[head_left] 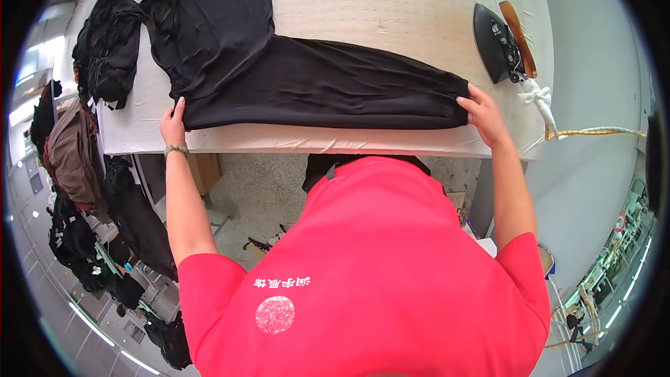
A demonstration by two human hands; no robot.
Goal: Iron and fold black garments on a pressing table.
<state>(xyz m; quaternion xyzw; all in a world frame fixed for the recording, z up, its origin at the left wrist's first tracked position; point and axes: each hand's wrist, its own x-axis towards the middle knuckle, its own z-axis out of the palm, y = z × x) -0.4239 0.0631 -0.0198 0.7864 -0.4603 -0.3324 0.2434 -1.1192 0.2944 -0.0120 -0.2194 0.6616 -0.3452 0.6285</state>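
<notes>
A black long-sleeved garment [223,49] lies spread on the pale padded table [419,14], one sleeve stretched sideways along the near edge. At the sleeve's left end, my left hand [173,124] grips the garment's edge between thumb and fingers. My right hand [483,116] pinches the narrow right end of that sleeve, its thumb on top and the other fingers partly hidden. Soft creases run through the cloth between my hands. The far end of the garment is cut off by the top of the view.
An iron [493,42] with a wooden handle rests at the table's right, its cloth-wrapped cord [586,131] running off to the right. A bunched black garment [110,49] lies at the table's left end. Dark clothes and a brown garment [73,153] hang beyond it.
</notes>
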